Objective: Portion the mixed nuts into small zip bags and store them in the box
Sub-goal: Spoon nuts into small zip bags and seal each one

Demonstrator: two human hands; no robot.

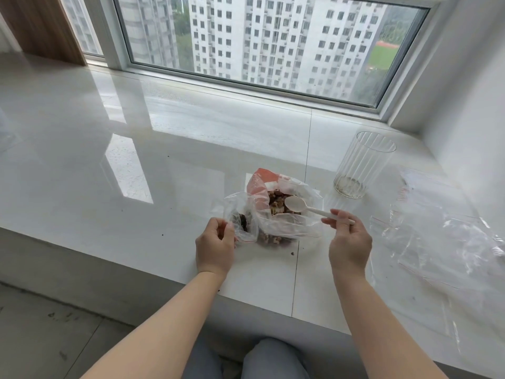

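While I am sitting at the white sill (136, 187) under the window (273, 36), my left hand (216, 247) is pinching the edge of a small zip bag (235, 214), its fingers curled round the clear plastic and holding the mouth up and open. A few dark pieces are lying at the bottom of that little bag. My right hand (349, 242) is gripping the handle of a white plastic spoon (297, 205) between thumb and fingers, and the bowl of the spoon is hovering over the mixed nuts (276, 201), looking empty as far as I can tell. The nuts are sitting in a larger clear bag (289, 225) with a red and white printed panel at its back, standing open on the sill directly in front of me, just beside the small bag and touching it. To the right, near the corner of the wall, a ribbed clear glass jar (363, 165) is standing upright with a thin layer of crumbs at its base. Closer to me on the right, a heap of empty zip bags (442, 236) is lying flat on the sill, well apart from the nuts. My knees in pale trousers (273, 359) are showing below the ledge.
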